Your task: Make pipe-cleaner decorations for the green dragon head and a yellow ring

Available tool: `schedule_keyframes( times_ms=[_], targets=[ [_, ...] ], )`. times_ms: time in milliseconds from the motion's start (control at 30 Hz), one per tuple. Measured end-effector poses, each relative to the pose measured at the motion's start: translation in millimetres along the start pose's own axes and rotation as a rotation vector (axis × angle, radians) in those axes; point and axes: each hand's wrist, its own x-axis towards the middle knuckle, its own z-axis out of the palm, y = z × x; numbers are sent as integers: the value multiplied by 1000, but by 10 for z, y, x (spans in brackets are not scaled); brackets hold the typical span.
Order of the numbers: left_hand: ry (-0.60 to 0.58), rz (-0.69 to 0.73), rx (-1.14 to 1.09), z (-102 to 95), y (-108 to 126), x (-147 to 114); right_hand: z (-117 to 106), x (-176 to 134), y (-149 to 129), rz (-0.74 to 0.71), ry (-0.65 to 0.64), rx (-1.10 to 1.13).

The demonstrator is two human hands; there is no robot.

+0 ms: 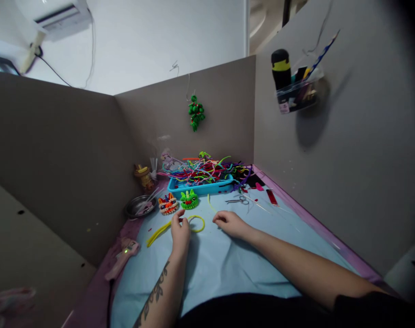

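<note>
Handling soft yellow craft stems, both hands over blue cloth

Yellow stems [158, 235]: on the light-blue cloth [214, 269], near the middle. Straight length sticks out left of the left hand [181, 231], a loop [203, 222] curves out on its right. Can't tell if that's one piece or several; the hand hides the join.

Left hand: fingers curled, thumb near the index finger, right over the yellow. Can't tell whether it's actually pinching it. Right hand [228, 223]: well apart from the loop, fingers bent and gathered close, tips toward the left hand. Pale yellow-green strand [211, 203] runs toward those fingertips; can't tell if they grip it.

Handling, my read: looks like fuzzy pile on thin wire. Near weightless, bendy, should keep a bend, not slippery. Hard squeezing would likely flatten the fuzz, tight kinks would stay. Take the straight length near where it meets the loop, lightly, thumb and index; leave the curve alone.

Counts:
- hands: 2
- finished-looking fuzzy heads: 2, one orange [168, 204], one green [189, 200], side by side behind the left hand
- blue tray [202, 188]: 1, heaped with coloured stems [197, 171], too tangled to count
- scissors [238, 200]: 1 pair, in front of the tray
- metal bowl [140, 207]: 1, left side
- pink glue gun-like tool [123, 258]: 1, green light on
- green hanging piece [196, 113]: 1, on the back panel
</note>
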Motion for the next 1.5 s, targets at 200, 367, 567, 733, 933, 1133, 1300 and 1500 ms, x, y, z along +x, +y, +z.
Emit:
schedule_keyframes(
  times_ms=[200,367,567,733,933,1133,1300,1500],
  targets=[
    [-122,63,125,-279,42,186,-30,54,-15,55,-74,-119],
    [-523,245,442,-386,54,274,-41,225,-96,-59,-203,-324],
    [-645,365,732,-73,91,261,44,395,-128,-180,-236,-404],
    [-574,385,602,32,-7,256,93,339,-16,-245,-217,-297],
    [-472,458,431,-80,-88,147,128,91,-116,-393,-408,-548],
    [-329,409,477,-50,-20,172,169,-113,-173,-518,-402,-776],
    [-563,471,672,244,124,186,167,-90,-64,-642,-366,-706],
    [-853,449,991,485,174,45,-11,52,44,-826,-50,-383]
  ],
)
